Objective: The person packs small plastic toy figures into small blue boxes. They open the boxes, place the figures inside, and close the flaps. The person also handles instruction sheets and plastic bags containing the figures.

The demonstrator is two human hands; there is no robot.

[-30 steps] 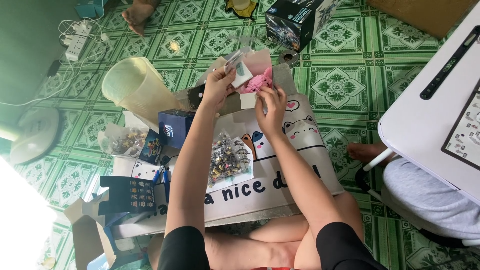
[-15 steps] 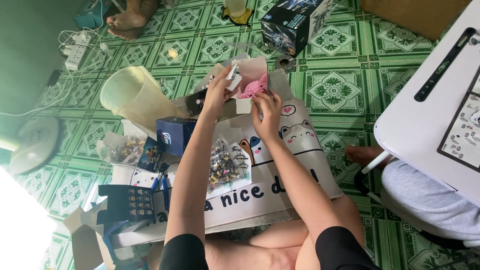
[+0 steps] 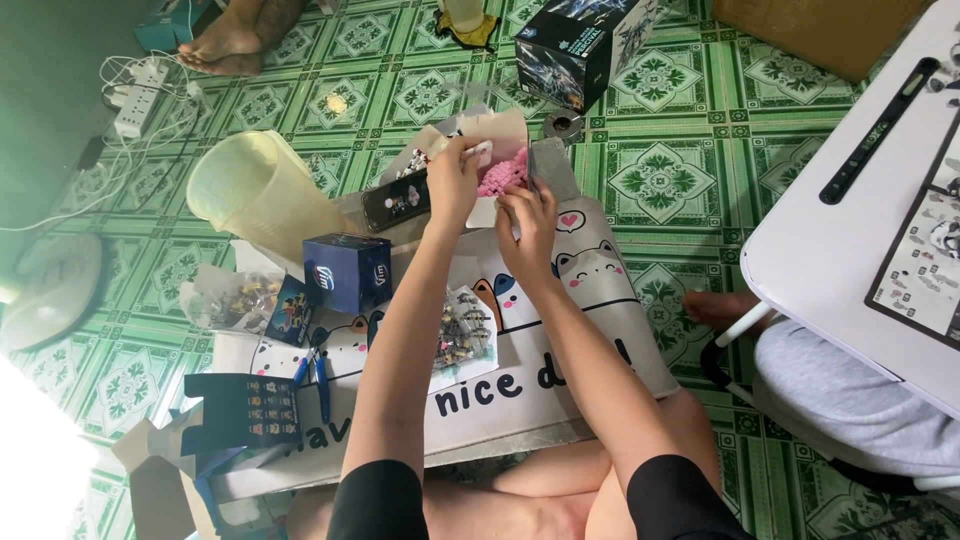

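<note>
Single head view, steeply downward, near, over lap table [image 3: 560, 400].

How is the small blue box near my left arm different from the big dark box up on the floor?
The small blue box is plain blue, compact and sits on the low lap table by the left forearm. The big dark box is larger, printed with pictures, and stands on the green tiled floor beyond both hands. Both are cardboard cartons.

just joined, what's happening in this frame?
A person sits on a green tiled floor at a low white lap table. Both hands work at an open cardboard box holding pink stuff: the left hand pinches a small white piece, the right hand rests at the box's near edge. A bag of small parts and a blue box sit on the table.
</note>
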